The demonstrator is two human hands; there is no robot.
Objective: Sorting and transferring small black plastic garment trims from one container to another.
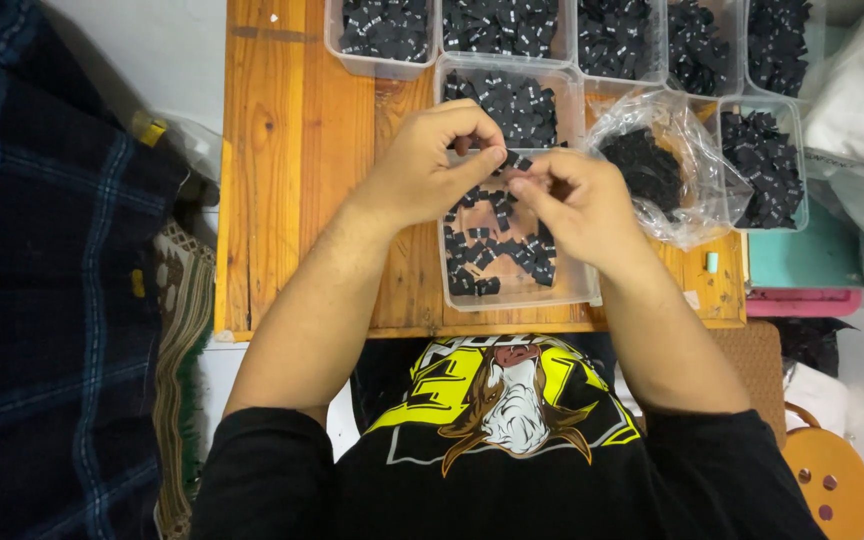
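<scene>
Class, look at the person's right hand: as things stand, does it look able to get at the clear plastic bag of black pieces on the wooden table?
Probably yes. The right hand is beside the clear plastic bag, whose mouth looks open, and nothing lies between them. Its fingertips, though, pinch a small black piece together with the left hand.

Your hands work over a warm orange-brown wooden table [292, 170] with darker grain streaks. The clear plastic tubs [472, 290] in front of you hold black fabric labels [497, 245] flecked with small white marks, and a clear, glossy plastic bag [687, 215] shows a solid black heap inside. Your T-shirt [352, 490] is black, its print bright yellow with brown and white. To your left hangs dark navy cloth [42, 250] checked in blue lines. At right you see a teal box [802, 255], a pink tray [802, 302] and an orange round stool [832, 480].
</scene>
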